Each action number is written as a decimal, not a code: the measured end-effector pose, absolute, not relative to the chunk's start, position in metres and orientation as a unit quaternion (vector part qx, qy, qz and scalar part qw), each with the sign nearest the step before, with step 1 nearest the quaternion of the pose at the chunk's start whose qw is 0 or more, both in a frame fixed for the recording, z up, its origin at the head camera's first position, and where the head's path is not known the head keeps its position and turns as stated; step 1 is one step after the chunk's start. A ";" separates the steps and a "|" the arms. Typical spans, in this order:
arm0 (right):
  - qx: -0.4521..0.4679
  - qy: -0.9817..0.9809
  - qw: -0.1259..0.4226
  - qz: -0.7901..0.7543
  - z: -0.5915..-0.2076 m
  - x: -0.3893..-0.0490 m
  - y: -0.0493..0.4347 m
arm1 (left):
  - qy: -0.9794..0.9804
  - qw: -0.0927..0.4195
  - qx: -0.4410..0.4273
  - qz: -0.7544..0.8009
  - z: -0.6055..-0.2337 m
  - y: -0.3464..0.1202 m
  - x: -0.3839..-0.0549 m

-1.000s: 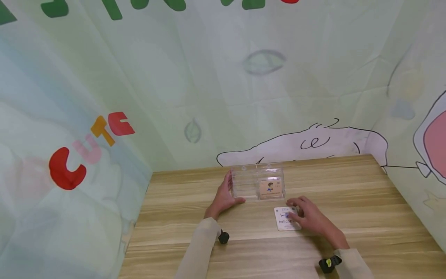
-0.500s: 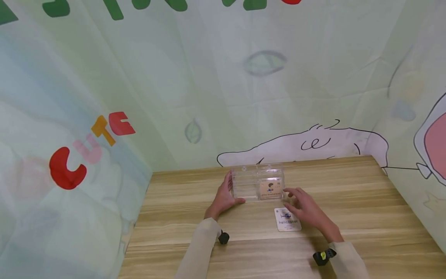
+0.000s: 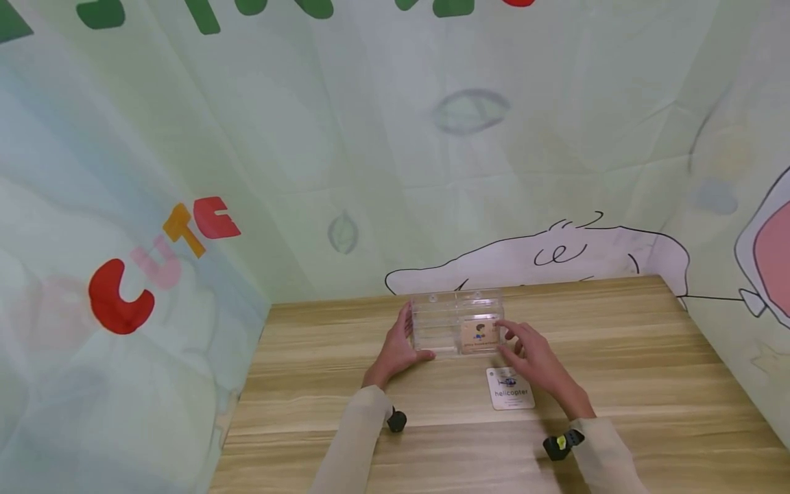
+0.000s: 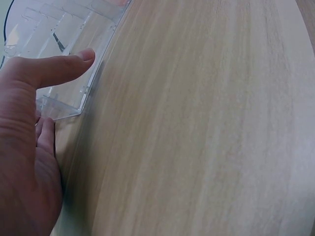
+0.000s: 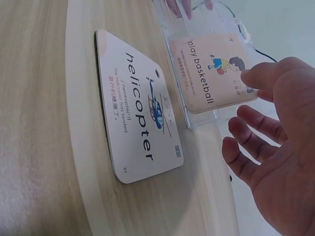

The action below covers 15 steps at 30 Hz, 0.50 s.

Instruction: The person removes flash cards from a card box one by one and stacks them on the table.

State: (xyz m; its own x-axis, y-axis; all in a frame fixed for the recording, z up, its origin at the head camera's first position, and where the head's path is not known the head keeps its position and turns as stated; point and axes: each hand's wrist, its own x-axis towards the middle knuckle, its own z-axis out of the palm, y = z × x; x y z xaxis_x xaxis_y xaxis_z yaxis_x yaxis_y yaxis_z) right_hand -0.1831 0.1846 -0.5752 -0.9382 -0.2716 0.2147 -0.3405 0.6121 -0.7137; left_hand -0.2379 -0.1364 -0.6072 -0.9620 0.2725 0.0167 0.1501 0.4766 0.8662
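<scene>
A clear plastic card holder (image 3: 435, 322) with two columns of stepped slots stands near the table's back. My left hand (image 3: 395, 353) grips its left end, the thumb across the front in the left wrist view and the other fingers partly hidden at its side. A peach "play basketball" card (image 5: 209, 71) stands in the right column. My right hand (image 3: 533, 360) is at that card's right edge, one fingertip over the upper right corner, the other fingers loosely bent beside it. Whether it grasps the card is unclear. A white "helicopter" card (image 5: 140, 108) lies face up before the holder.
The wooden tabletop (image 3: 457, 446) runs back to a printed cloth wall (image 3: 345, 137), with another cloth wall at the left. A black wrist camera sits on each wrist, below beige sleeves (image 3: 354, 439).
My right hand has moved up and left, from over the helicopter card to the basketball card's edge. The helicopter card is now uncovered. The left hand and holder stay put.
</scene>
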 end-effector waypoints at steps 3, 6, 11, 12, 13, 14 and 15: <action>0.163 -0.898 0.038 0.407 -0.574 -0.184 0.185 | 0.856 0.063 0.122 0.498 -0.607 -0.136 -0.238; 0.161 -0.899 0.033 0.405 -0.573 -0.184 0.185 | 0.855 0.062 0.123 0.499 -0.606 -0.135 -0.237; 0.162 -0.900 0.030 0.404 -0.570 -0.184 0.185 | 0.856 0.062 0.121 0.499 -0.604 -0.135 -0.237; 0.161 -0.900 0.029 0.404 -0.570 -0.183 0.185 | 0.856 0.061 0.120 0.499 -0.604 -0.135 -0.237; 0.161 -0.900 0.028 0.404 -0.569 -0.183 0.185 | 0.856 0.062 0.118 0.499 -0.604 -0.135 -0.237; 0.160 -0.900 0.027 0.404 -0.569 -0.183 0.185 | 0.856 0.062 0.118 0.499 -0.604 -0.135 -0.237; 0.160 -0.900 0.026 0.405 -0.568 -0.183 0.185 | 0.856 0.062 0.117 0.499 -0.604 -0.135 -0.237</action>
State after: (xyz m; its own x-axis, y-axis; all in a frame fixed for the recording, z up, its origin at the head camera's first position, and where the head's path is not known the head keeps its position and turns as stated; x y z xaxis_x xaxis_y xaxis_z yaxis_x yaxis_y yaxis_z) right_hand -0.1833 0.1853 -0.5684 -0.9475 -0.2672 0.1758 -0.3089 0.6211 -0.7203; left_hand -0.2367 -0.1350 -0.6043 -0.9651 0.2617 0.0111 0.1386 0.4741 0.8695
